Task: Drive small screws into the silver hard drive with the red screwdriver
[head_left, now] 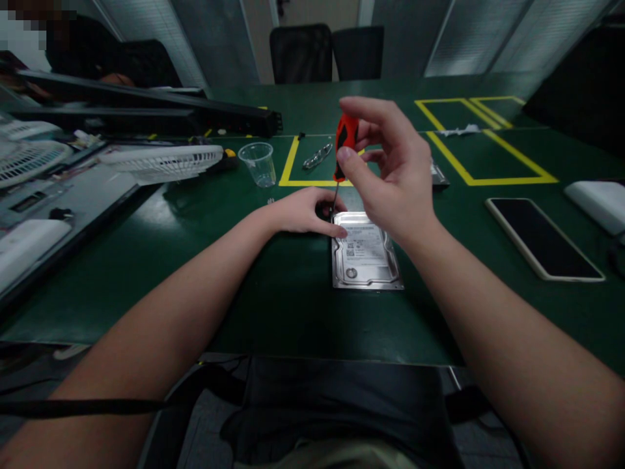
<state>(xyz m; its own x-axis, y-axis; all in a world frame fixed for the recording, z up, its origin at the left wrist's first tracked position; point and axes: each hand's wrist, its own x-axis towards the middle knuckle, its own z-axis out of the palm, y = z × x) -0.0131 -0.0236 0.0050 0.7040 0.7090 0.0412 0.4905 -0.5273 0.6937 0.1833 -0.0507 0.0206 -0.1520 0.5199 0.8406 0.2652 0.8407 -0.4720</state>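
A silver hard drive (366,254) lies label side up on the green table. My left hand (307,212) grips its far left corner, the thumb on the lid and the other fingers around the far edge. In my right hand (398,169) is a red and black screwdriver (347,140), held nearly upright by its handle. The shaft points down to the drive's far left corner; whether the tip sits in a screw is too small to tell.
Left of the hands stands a clear plastic cup (258,164), with a white fan (161,159) further left. A shiny metal piece (317,156) lies inside yellow tape. At right are a phone (544,239) and a white object (596,203). A person (92,49) is at the far left.
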